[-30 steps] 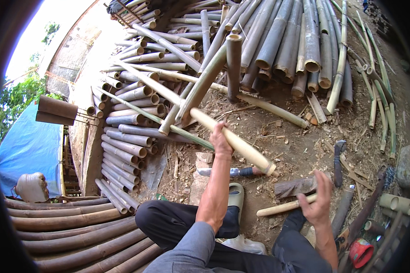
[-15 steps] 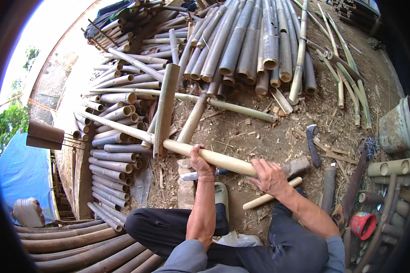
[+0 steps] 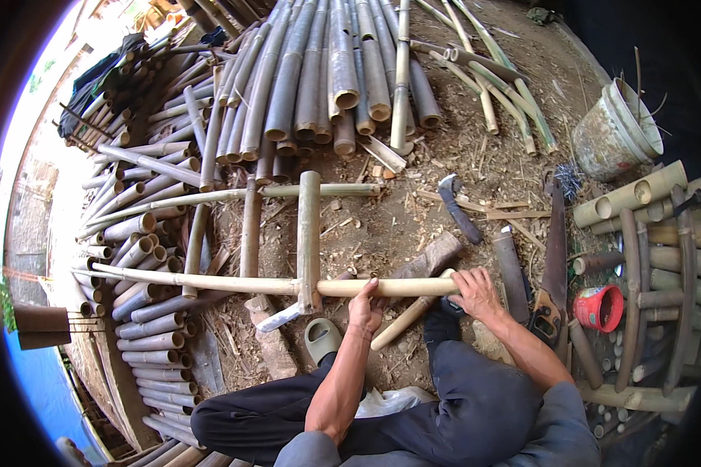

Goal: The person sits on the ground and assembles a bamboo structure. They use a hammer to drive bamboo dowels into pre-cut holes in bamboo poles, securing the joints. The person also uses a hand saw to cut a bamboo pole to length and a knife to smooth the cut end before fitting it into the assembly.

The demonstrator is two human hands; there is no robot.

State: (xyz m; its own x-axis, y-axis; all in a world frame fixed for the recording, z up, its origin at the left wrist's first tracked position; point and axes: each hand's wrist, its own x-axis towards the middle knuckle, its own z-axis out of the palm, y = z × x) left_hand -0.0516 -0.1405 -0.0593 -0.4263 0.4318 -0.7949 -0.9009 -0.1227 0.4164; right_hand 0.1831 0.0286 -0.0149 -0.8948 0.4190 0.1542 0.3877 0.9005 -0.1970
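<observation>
A pale peeled bamboo pole (image 3: 397, 288) lies crosswise in front of me, its thin split end reaching far left. It meets an upright bamboo piece (image 3: 309, 226) and seems to pass through it; the joint itself is partly hidden. My left hand (image 3: 364, 310) is closed round the pole from below, a little right of that piece. My right hand (image 3: 477, 294) wraps the pole's right end. Under the pole lie a short pale stick (image 3: 403, 322) and a wooden block (image 3: 436, 255). A knife blade (image 3: 279, 317) shows below the upright piece.
Stacked bamboo (image 3: 154, 342) lines the left, and long poles (image 3: 296, 78) fan out ahead. To the right are a curved blade (image 3: 459, 210), a handsaw (image 3: 554, 257), a red pot (image 3: 598, 309) and a dirty bucket (image 3: 611, 132). A sandal (image 3: 322, 339) sits near my knee.
My view has swung rightward. The pole has turned from slanting to nearly level, and the upright piece has turned with it. Both hands still hold the pole, the right one nearer its end.
</observation>
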